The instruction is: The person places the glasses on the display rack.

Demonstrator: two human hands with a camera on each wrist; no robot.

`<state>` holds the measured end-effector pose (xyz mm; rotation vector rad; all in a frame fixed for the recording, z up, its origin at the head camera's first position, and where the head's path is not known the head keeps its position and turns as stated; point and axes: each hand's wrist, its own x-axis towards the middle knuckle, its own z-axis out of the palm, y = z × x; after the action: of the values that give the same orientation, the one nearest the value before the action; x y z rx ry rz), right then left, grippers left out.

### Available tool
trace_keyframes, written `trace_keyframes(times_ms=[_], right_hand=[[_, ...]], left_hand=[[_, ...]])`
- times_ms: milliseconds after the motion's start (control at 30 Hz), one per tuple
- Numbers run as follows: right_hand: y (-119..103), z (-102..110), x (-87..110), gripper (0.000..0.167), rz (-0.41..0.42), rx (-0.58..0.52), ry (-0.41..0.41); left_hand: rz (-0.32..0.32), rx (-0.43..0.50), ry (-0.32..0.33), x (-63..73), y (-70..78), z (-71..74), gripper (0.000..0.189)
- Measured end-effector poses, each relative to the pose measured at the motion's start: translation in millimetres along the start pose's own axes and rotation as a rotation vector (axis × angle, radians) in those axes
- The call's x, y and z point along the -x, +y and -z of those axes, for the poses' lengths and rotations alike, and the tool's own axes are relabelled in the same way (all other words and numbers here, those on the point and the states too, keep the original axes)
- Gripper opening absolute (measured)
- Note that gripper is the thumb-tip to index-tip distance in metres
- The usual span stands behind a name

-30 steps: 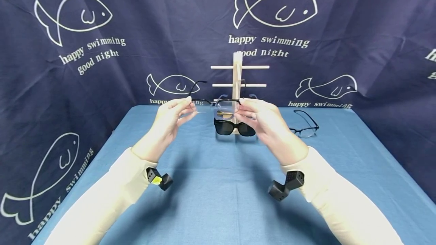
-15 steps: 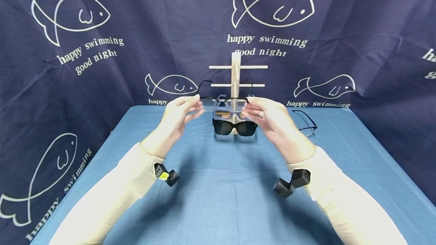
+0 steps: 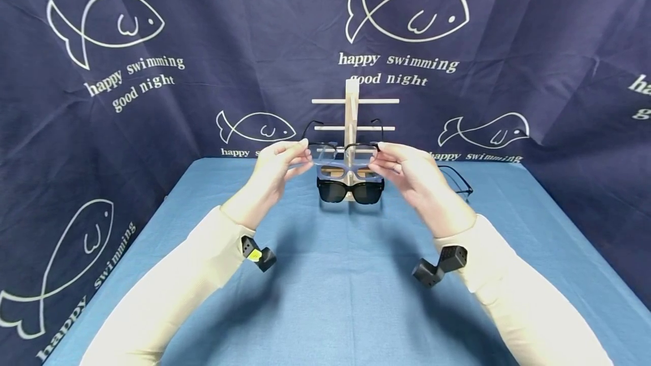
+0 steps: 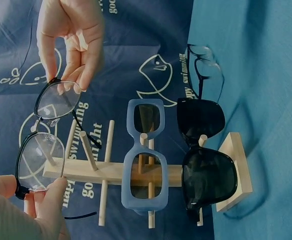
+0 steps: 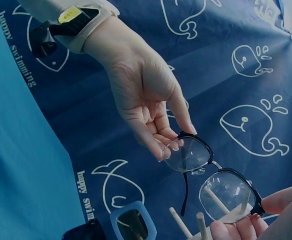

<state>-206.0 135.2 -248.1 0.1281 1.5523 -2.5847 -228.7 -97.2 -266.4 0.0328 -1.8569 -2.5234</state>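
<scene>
Between both hands hangs a pair of clear eyeglasses (image 3: 361,153) with a black browline, temples unfolded and pointing away toward the rack. My left hand (image 3: 277,168) pinches the left outer corner of the frame between thumb and fingers. At the opposite corner my right hand (image 3: 411,173) pinches it likewise. Behind the glasses stands a wooden display rack (image 4: 113,171) with paired horizontal pegs. Blue-framed sunglasses (image 4: 131,185) sit on its pegs, and black sunglasses (image 3: 351,191) sit lowest. In the left wrist view the eyeglasses are level with the rack's upper pegs, in front of them.
Another pair of black-rimmed eyeglasses (image 3: 460,181) lies on the blue tablecloth (image 3: 330,287) right of the rack, partly hidden by my right hand. A dark blue curtain (image 3: 285,33) with white fish drawings hangs close behind the rack.
Both hands have carried the eyeglasses to the right, now roughly centred in front of the rack, with the frame more level. The grip looks the same.
</scene>
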Motion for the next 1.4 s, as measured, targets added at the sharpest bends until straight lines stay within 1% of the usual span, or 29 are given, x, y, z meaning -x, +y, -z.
trace_keyframes(times_ms=[167, 400, 533, 667, 967, 1267, 1400], right_hand=[[-2.7, 1.7, -5.2, 0.019, -0.005, 0.02, 0.035], [-3.4, 5.3, -14.9, 0.016, -0.01, 0.019, 0.068], [-3.6, 8.3, -19.7, 0.013, -0.01, 0.016, 0.077], [-2.7, 10.6, -24.2, 0.013, -0.015, 0.016, 0.089], [-1.5, 16.0, -31.0, 0.02, -0.019, 0.005, 0.076], [-0.8, 19.6, -34.1, 0.012, -0.038, 0.024, 0.099], [0.3, 20.6, -36.8, 0.012, -0.046, 0.036, 0.104]], left_hand=[[0.0, -0.005, 0.008, -6.7, -0.8, -4.9, 0.01], [0.008, -0.01, 0.024, -15.8, -5.7, -10.4, 0.015], [0.01, -0.031, 0.026, -20.4, -8.0, -14.0, 0.012], [0.024, -0.038, 0.042, -24.9, -10.0, -16.0, 0.01], [0.038, -0.047, 0.048, -30.3, -14.5, -18.1, 0.011], [0.047, -0.031, 0.053, -36.9, -19.2, -20.5, 0.01], [0.055, -0.042, 0.054, -37.9, -20.3, -20.0, 0.009]])
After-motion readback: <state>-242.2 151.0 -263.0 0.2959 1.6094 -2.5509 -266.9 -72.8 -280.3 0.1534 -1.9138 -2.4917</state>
